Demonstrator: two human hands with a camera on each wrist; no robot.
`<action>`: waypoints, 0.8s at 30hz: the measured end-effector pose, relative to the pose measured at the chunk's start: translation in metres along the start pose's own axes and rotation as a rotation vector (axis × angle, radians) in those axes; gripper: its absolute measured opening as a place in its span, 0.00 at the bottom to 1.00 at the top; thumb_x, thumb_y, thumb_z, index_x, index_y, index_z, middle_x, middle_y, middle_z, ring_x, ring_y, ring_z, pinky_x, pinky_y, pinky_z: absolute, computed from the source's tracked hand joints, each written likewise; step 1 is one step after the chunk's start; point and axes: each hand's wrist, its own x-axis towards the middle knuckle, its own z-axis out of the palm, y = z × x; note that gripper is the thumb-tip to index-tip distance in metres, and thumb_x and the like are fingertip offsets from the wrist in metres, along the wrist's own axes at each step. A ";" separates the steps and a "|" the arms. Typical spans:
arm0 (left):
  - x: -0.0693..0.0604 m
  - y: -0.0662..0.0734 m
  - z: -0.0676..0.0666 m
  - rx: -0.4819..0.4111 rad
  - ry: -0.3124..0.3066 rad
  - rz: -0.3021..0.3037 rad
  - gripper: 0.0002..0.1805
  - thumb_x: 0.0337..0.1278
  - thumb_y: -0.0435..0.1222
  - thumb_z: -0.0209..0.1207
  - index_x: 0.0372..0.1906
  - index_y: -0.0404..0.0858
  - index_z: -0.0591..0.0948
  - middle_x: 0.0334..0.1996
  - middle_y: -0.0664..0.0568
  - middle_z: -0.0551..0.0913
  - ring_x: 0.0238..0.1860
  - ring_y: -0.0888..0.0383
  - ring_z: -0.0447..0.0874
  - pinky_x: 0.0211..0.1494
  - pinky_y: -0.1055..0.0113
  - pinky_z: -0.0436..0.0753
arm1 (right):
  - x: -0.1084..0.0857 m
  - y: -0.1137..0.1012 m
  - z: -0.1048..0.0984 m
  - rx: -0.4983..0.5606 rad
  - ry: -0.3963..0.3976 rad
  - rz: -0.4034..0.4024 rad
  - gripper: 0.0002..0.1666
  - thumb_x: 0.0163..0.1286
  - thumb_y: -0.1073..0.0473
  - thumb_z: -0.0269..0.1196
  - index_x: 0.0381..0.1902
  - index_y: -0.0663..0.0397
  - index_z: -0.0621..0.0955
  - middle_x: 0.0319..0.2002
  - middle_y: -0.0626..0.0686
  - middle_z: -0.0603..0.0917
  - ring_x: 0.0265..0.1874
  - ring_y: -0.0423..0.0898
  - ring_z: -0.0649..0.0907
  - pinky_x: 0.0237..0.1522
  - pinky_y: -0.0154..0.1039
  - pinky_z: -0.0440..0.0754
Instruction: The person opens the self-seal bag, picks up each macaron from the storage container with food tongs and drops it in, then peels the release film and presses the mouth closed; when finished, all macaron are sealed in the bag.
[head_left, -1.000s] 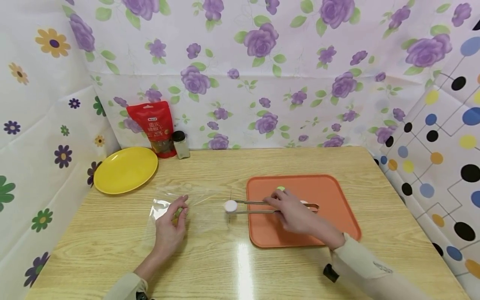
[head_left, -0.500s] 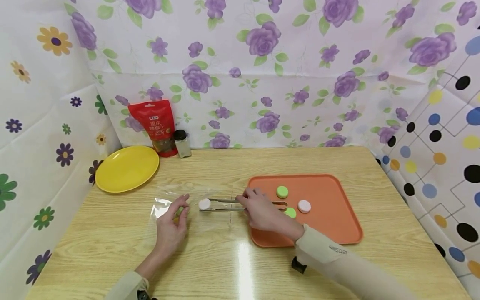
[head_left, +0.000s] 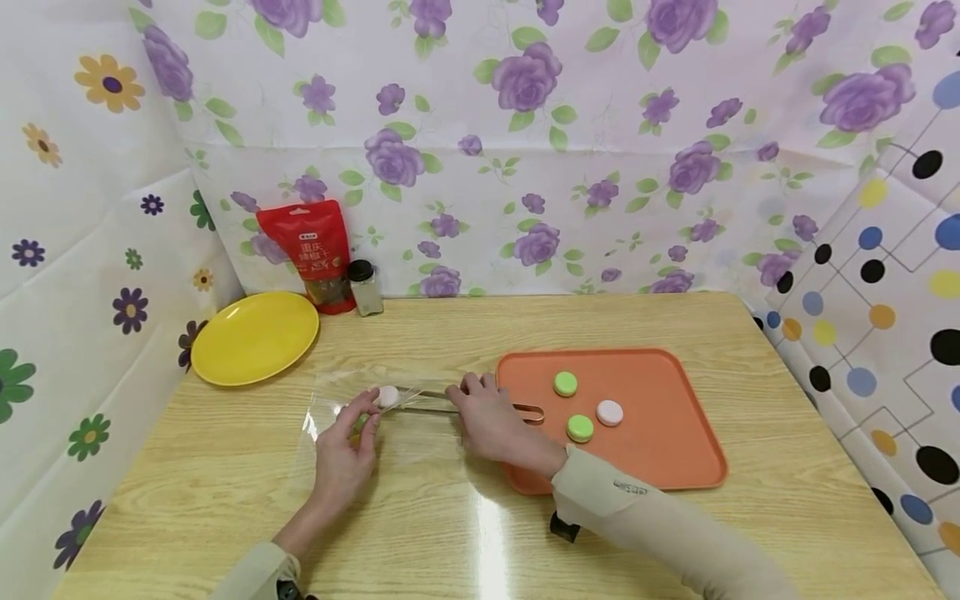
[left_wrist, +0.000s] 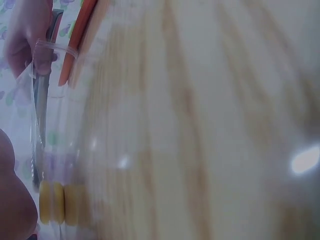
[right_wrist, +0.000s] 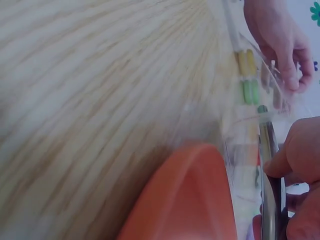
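Grips the metal tongs [head_left: 437, 407] in the right hand [head_left: 487, 425], with their middle hidden beneath it. Clamps a pale macaron [head_left: 387, 397] between the tips, just beside the fingertips of the left hand [head_left: 345, 454]. Pinches the clear bag [head_left: 423, 442] with that left hand, well apart from the right. Probably sits inside the bag, that pale macaron, though hard to tell with film so transparent. Glimpsed inside through the film in the right wrist view: a yellow macaron [right_wrist: 246, 62] and a green macaron [right_wrist: 251, 92], mostly covered by fingers from above. Partly covered by the right forearm: the orange tray [head_left: 645, 458], bearing two light-green macarons [head_left: 580, 428] and another pale one. Cut off at the left border in the left wrist view: the left hand.
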 end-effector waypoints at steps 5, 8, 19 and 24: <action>0.000 0.000 0.000 0.002 -0.008 -0.023 0.11 0.54 0.12 0.59 0.35 0.28 0.79 0.51 0.35 0.84 0.55 0.31 0.80 0.65 0.74 0.69 | 0.009 -0.010 0.004 -0.048 -0.002 0.029 0.32 0.58 0.65 0.70 0.61 0.50 0.76 0.48 0.55 0.73 0.43 0.52 0.71 0.35 0.44 0.73; 0.001 0.000 0.000 -0.006 -0.005 -0.017 0.11 0.54 0.12 0.59 0.36 0.28 0.79 0.51 0.35 0.84 0.55 0.32 0.80 0.64 0.73 0.70 | 0.014 -0.015 0.004 -0.059 0.000 0.046 0.30 0.60 0.66 0.68 0.61 0.51 0.77 0.48 0.55 0.74 0.44 0.53 0.72 0.34 0.45 0.74; 0.000 -0.002 0.002 -0.002 0.018 0.010 0.14 0.49 0.10 0.61 0.35 0.29 0.79 0.49 0.34 0.84 0.54 0.33 0.81 0.65 0.73 0.69 | 0.026 -0.023 0.010 -0.090 -0.015 0.074 0.37 0.56 0.63 0.73 0.64 0.52 0.75 0.51 0.56 0.74 0.47 0.54 0.73 0.37 0.48 0.78; 0.001 -0.001 0.001 -0.002 0.019 0.011 0.13 0.51 0.11 0.61 0.35 0.30 0.79 0.49 0.35 0.85 0.54 0.34 0.81 0.64 0.73 0.70 | 0.026 -0.024 0.007 -0.088 -0.041 0.073 0.36 0.57 0.61 0.73 0.65 0.53 0.75 0.52 0.57 0.73 0.48 0.55 0.73 0.39 0.49 0.78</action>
